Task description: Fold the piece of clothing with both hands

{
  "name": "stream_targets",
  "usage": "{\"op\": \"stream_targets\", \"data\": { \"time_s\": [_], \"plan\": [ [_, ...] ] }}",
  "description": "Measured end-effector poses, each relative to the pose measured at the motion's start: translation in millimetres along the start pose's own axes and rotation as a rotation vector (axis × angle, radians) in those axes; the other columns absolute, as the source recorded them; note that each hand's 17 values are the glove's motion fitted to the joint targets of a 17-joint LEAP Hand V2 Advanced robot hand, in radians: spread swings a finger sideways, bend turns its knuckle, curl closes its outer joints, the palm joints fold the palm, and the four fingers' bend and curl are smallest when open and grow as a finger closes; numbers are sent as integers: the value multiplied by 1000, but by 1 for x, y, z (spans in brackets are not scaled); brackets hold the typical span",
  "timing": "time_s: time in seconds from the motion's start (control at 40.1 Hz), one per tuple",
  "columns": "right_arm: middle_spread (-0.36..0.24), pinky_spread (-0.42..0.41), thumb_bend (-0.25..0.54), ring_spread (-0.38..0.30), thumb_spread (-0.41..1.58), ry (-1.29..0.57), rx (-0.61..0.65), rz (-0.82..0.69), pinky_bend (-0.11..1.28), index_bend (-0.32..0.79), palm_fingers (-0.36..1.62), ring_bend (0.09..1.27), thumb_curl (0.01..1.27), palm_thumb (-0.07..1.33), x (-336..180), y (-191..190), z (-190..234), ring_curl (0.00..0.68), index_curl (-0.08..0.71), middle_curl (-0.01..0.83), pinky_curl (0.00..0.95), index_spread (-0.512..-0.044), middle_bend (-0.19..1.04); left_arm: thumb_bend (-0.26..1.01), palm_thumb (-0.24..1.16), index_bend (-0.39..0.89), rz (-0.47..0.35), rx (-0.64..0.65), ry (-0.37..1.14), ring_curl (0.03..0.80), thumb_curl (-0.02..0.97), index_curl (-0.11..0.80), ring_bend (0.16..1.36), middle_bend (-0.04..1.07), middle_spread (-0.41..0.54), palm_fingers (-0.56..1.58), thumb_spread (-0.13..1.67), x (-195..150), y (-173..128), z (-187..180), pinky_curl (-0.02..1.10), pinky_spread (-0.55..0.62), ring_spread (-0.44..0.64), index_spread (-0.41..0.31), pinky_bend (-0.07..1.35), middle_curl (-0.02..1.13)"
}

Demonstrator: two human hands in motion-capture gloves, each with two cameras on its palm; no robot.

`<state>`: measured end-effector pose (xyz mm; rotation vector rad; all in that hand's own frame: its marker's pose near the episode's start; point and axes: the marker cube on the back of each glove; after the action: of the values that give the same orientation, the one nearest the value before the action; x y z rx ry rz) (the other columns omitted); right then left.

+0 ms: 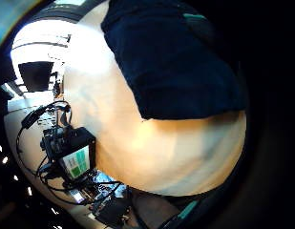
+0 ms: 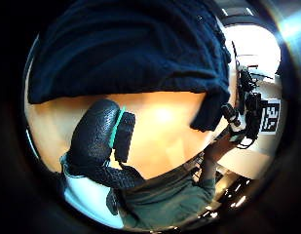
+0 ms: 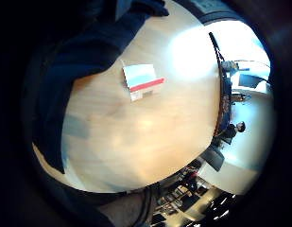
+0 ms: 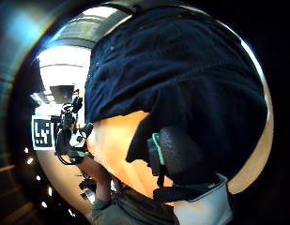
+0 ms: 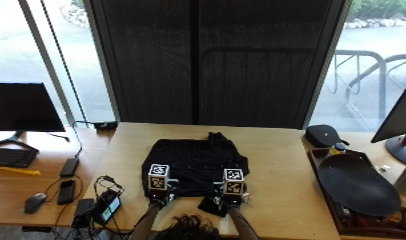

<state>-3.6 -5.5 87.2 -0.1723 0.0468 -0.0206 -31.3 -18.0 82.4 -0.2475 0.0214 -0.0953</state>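
Here, both hands, left point(image 5: 159, 191) and right point(image 5: 232, 194), apart, each gripping the black garment's point(image 5: 195, 161) near edge amid bare wooden table point(image 5: 276, 165).

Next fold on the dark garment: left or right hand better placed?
Neither clearly. The left hand and right hand both sit at the near edge of the garment, one toward each side. Slight lean right: a loose flap hangs by it. Likely both lift together.
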Motion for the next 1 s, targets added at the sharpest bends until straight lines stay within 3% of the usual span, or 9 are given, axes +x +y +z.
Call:
{"op": "stream_targets", "data": {
  "time_s": [0.15, 0.3, 0.35, 0.499, 0.549, 0.699, 0.824, 0.899, 0.999],
  "plan": [
    [20, 245, 13, 164, 1175, 13, -25, -8, 684, 127, 122, 375, 336, 492, -3, -3, 12, 259, 229, 276, 352, -355, 188, -11, 291, 145, 8, -43, -7, 311, 296, 233, 662, 226, 42, 286, 1136, -2, -4, 14, 292, 365, 182, -81, 477, 384],
    [-23, 177, 30, 56, 1203, 38, 12, -9, 588, 212, 347, 431, 339, 575, -3, -4, 11, 273, 265, 294, 322, -355, 209, -3, 331, 248, -1, -3, 0, 296, 302, 295, 598, 209, 6, 419, 1164, -2, -2, 15, 287, 302, 139, -123, 434, 384],
    [-38, 158, 30, 26, 1209, 76, 57, 12, 559, 231, 389, 419, 338, 591, -3, -1, 7, 275, 280, 299, 317, -356, 202, -5, 341, 246, -13, 43, -6, 293, 303, 306, 589, 201, -8, 450, 1172, -2, -2, 14, 285, 283, 120, -138, 418, 382],
    [-141, -8, 77, -129, 1219, 165, 116, -23, 511, 283, 853, 474, 355, 727, -7, 12, -5, 292, 317, 316, 295, -353, 199, 31, 456, 321, -18, 288, -103, 290, 322, 359, 558, 231, -111, 717, 1192, -6, -11, 1, 272, 174, -19, -199, 327, 393],
    [-171, -83, 94, -174, 1209, 200, 115, -32, 522, 279, 1053, 499, 363, 780, -4, 6, 1, 309, 329, 330, 304, -344, 210, 55, 520, 368, -10, 266, -138, 298, 336, 383, 560, 254, -154, 856, 1188, -6, -9, 3, 265, 124, -87, -224, 282, 403],
    [-210, -192, 83, -234, 1185, 227, 77, -71, 501, 215, 1210, 522, 362, 826, 10, -23, 15, 360, 367, 371, 336, -330, 243, 64, 617, 324, 71, 122, -180, 321, 355, 398, 574, 296, -237, 1059, 1155, -6, 1, -2, 267, 12, -233, -274, 188, 430],
    [-220, -256, 74, -261, 1168, 182, -95, -169, 488, 139, 1301, 575, 362, 863, 14, -5, -40, 390, 362, 410, 346, -326, 329, 48, 651, 254, 270, 9, -144, 355, 363, 402, 597, 379, -285, 1143, 1137, -4, 1, -21, 270, -51, -304, -293, 146, 472],
    [-224, -286, 64, -266, 1156, 137, -166, -225, 500, 134, 1314, 600, 361, 877, 13, 5, -79, 402, 357, 423, 353, -320, 348, 37, 666, 237, 313, -27, -155, 368, 365, 409, 612, 408, -301, 1167, 1131, -5, 16, -50, 267, -77, -324, -301, 135, 486],
    [-233, -303, 52, -272, 1147, 82, -183, -240, 507, 133, 1316, 625, 360, 895, 13, -12, -112, 415, 353, 438, 359, -317, 376, 24, 688, 211, 308, -23, -171, 379, 367, 417, 619, 436, -322, 1171, 1128, -9, 13, -78, 265, -96, -347, -303, 138, 497]
  ]
}}
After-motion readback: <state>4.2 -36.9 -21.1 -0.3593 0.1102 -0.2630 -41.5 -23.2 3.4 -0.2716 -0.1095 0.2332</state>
